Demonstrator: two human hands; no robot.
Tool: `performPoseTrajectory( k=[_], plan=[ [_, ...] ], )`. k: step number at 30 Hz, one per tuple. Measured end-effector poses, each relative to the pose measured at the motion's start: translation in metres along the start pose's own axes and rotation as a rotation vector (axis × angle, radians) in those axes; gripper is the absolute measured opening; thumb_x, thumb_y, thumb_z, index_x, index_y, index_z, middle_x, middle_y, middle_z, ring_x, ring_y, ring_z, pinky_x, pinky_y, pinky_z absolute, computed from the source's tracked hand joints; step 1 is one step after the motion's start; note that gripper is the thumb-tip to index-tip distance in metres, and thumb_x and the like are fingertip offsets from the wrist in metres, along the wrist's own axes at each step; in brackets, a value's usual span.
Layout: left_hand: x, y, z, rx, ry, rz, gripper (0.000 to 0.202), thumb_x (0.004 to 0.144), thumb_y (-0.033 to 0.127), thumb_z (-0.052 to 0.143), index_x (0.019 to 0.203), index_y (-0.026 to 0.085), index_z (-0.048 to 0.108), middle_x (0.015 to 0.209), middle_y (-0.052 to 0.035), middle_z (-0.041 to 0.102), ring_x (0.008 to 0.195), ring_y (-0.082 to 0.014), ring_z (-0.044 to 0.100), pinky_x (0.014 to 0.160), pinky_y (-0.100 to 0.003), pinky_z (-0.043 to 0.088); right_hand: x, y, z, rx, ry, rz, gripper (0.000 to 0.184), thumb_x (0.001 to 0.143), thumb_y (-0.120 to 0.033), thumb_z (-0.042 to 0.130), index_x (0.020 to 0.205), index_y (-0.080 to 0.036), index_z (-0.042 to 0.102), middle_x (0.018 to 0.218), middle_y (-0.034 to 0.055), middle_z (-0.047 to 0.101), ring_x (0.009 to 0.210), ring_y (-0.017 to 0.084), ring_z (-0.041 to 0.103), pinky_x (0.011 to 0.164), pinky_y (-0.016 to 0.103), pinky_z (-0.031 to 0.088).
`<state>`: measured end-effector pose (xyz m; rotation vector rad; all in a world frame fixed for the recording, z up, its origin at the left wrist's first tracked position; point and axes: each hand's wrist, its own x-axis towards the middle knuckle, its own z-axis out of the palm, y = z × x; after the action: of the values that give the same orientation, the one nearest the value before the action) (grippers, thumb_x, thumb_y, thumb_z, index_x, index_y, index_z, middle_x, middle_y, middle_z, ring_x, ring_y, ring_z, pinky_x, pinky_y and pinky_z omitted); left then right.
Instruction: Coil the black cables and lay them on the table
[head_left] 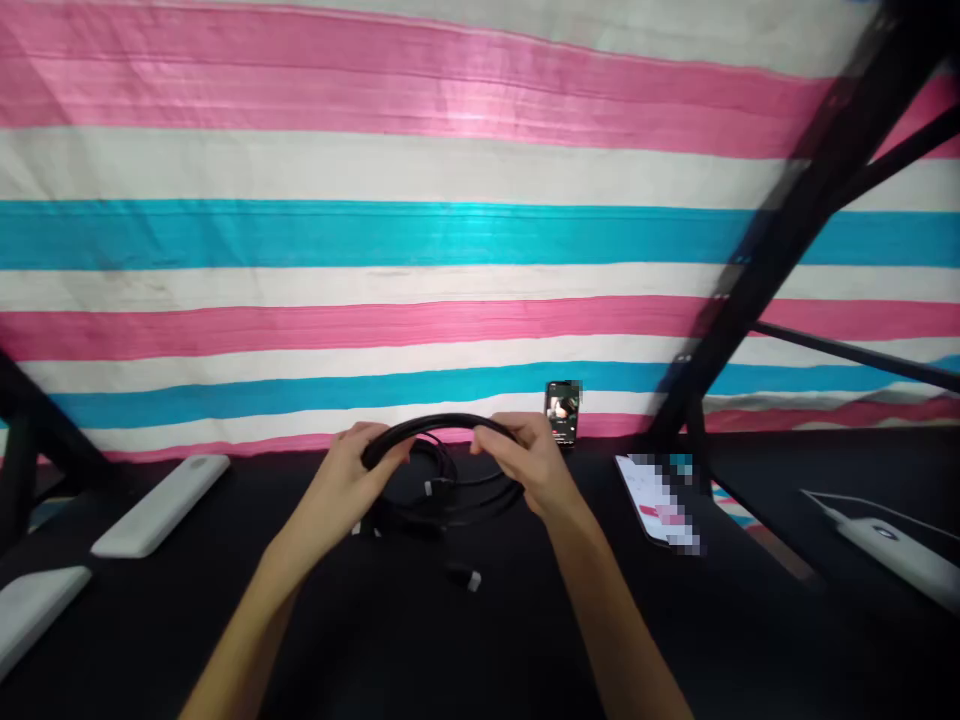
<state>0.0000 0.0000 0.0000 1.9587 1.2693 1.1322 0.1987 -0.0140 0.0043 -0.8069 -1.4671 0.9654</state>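
Observation:
A coiled black cable (442, 422) is held up between my two hands above the dark table. My left hand (358, 468) is closed round the left side of the coil, thumb on top. On the opposite side my right hand (529, 462) grips it with thumb and fingers. Below the raised part, more black loops hang or lie on the table; I cannot tell which. A connector with a pale metal end (474, 580) lies in front of the coil. Another small light plug (429, 488) shows inside the loops.
Two white slabs, a far one (161, 505) and a near one (37, 610), lie at left. A lit phone (562, 412) stands at the back; another phone (651, 500) lies right. A white device (896, 555) with a cord sits far right. Black frame bars (780, 240) slant before a striped sheet (375, 235).

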Motion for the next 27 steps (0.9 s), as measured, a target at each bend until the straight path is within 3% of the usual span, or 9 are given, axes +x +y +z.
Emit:
performPoseTrajectory(
  k=[4, 7, 11, 13, 15, 18, 21, 24, 27],
  plan=[
    [0.013, -0.023, 0.016, -0.181, 0.254, -0.181, 0.048, 0.068, 0.048, 0.064, 0.106, 0.020, 0.052, 0.108, -0.0075, 0.059, 0.099, -0.0234, 0.054, 0.087, -0.032, 0.037, -0.004, 0.002, 0.007, 0.127, 0.163, -0.097, 0.036, 0.073, -0.049, 0.062, 0.055, -0.019, 0.061, 0.033, -0.0092, 0.024, 0.030, 0.004, 0.014, 0.033, 0.020, 0.008],
    [0.015, -0.032, 0.025, -0.517, 0.108, -0.354, 0.050, 0.070, 0.050, 0.062, 0.110, 0.021, 0.052, 0.109, -0.0075, 0.060, 0.104, -0.0232, 0.055, 0.093, -0.033, 0.033, -0.007, 0.006, 0.018, 0.149, 0.199, -0.159, 0.039, 0.069, -0.053, 0.064, 0.048, -0.020, 0.056, 0.031, -0.0088, 0.024, 0.029, 0.004, 0.014, 0.033, 0.020, 0.011],
    [0.011, -0.026, 0.030, -1.010, -0.212, -0.485, 0.040, 0.075, 0.048, 0.058, 0.101, 0.018, 0.057, 0.086, -0.0063, 0.067, 0.081, -0.0204, 0.063, 0.084, -0.033, 0.042, -0.008, 0.007, 0.030, 0.182, 0.184, -0.181, 0.045, 0.062, -0.057, 0.068, 0.044, -0.022, 0.046, 0.033, -0.0094, 0.023, 0.028, 0.004, 0.012, 0.031, 0.020, 0.012],
    [0.011, -0.021, 0.030, -1.162, -0.247, -0.500, 0.032, 0.075, 0.043, 0.059, 0.092, 0.016, 0.058, 0.075, -0.0054, 0.067, 0.073, -0.0187, 0.064, 0.077, -0.030, 0.044, -0.005, 0.007, 0.035, 0.273, 0.188, -0.137, 0.050, 0.060, -0.059, 0.069, 0.045, -0.021, 0.038, 0.033, -0.0108, 0.022, 0.027, 0.003, 0.011, 0.030, 0.018, 0.011],
    [0.012, -0.018, 0.029, -1.240, -0.192, -0.502, 0.020, 0.075, 0.037, 0.060, 0.076, 0.017, 0.056, 0.063, -0.0011, 0.063, 0.069, -0.0166, 0.064, 0.070, -0.026, 0.045, 0.000, 0.008, 0.038, 0.364, 0.184, -0.059, 0.054, 0.064, -0.060, 0.065, 0.047, -0.021, 0.033, 0.032, -0.0117, 0.020, 0.026, 0.002, 0.010, 0.029, 0.017, 0.011],
    [0.016, -0.020, 0.024, -1.200, -0.070, -0.451, 0.033, 0.074, 0.032, 0.058, 0.053, 0.021, 0.035, 0.041, 0.0074, 0.040, 0.056, -0.0128, 0.061, 0.062, -0.022, 0.044, 0.012, 0.016, 0.037, 0.401, 0.201, 0.078, 0.046, 0.073, -0.060, 0.057, 0.054, -0.021, 0.041, 0.032, -0.0121, 0.023, 0.025, 0.003, 0.017, 0.028, 0.017, 0.021],
    [0.019, -0.026, 0.012, -1.062, -0.011, -0.392, 0.042, 0.074, 0.033, 0.056, 0.049, 0.022, 0.024, 0.035, 0.0104, 0.024, 0.040, -0.0096, 0.050, 0.055, -0.021, 0.042, 0.021, 0.028, 0.028, 0.266, 0.276, 0.149, 0.039, 0.072, -0.054, 0.061, 0.087, -0.018, 0.056, 0.040, -0.0113, 0.040, 0.030, 0.007, 0.040, 0.039, 0.020, 0.042],
    [0.018, -0.027, -0.002, -0.964, -0.005, -0.379, 0.042, 0.074, 0.032, 0.058, 0.046, 0.022, 0.029, 0.032, 0.0103, 0.024, 0.033, -0.0089, 0.045, 0.048, -0.021, 0.037, 0.021, 0.034, 0.023, 0.026, 0.314, 0.116, 0.066, 0.069, -0.045, 0.068, 0.125, -0.021, 0.041, 0.061, -0.0069, 0.057, 0.040, 0.011, 0.055, 0.044, 0.024, 0.049],
    [0.015, -0.025, -0.014, -0.722, -0.064, -0.308, 0.046, 0.077, 0.034, 0.057, 0.039, 0.022, 0.033, 0.030, 0.0077, 0.029, 0.033, -0.0093, 0.046, 0.049, -0.023, 0.036, 0.015, 0.031, 0.025, -0.177, 0.292, 0.071, 0.073, 0.070, -0.042, 0.067, 0.133, -0.028, 0.032, 0.084, -0.0010, 0.063, 0.038, 0.009, 0.054, 0.037, 0.023, 0.048]
  ],
)
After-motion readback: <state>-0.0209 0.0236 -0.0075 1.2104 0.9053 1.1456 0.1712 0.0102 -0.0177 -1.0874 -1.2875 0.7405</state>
